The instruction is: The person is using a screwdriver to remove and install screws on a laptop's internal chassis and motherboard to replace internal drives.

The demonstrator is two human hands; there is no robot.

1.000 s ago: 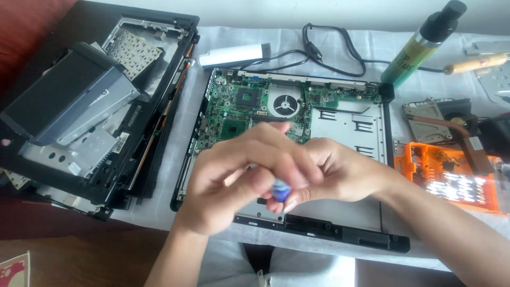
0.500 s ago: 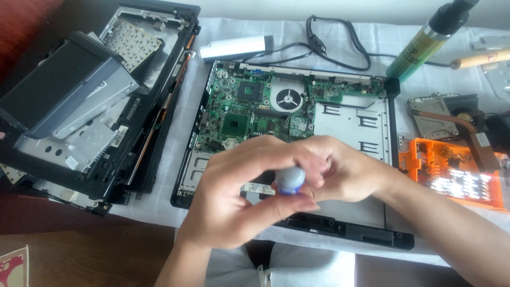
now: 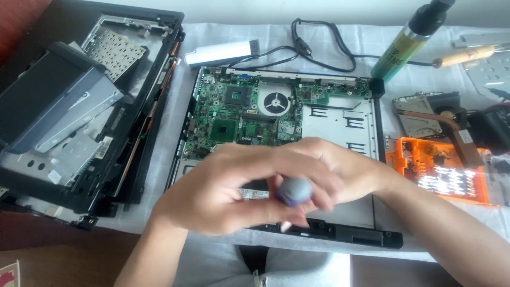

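Both hands meet over the front edge of an opened laptop base (image 3: 340, 122). Left hand (image 3: 212, 194) and right hand (image 3: 329, 170) close together around a screwdriver (image 3: 294, 191); its rounded grey-blue handle end shows between the fingers, motion-blurred. Left grip: fingers curled toward the handle, contact looks likely but blur hides exactly where. Right grip: fingers wrapped down over the handle top. Tip hidden below the hands.

Green motherboard (image 3: 239, 114) exposed in the base, round fan (image 3: 275, 102) near its middle. Left of it, stacked black laptop covers (image 3: 79, 122). Orange bit case (image 3: 441, 172) to the right, copper heat pipe assembly (image 3: 435, 119) just above it. Green spray can (image 3: 409, 40) and wooden-handled tool (image 3: 467, 56) at far right. White brush (image 3: 220, 53) and black cable (image 3: 319, 45) lie behind, on the cloth-covered desk (image 3: 175, 143).
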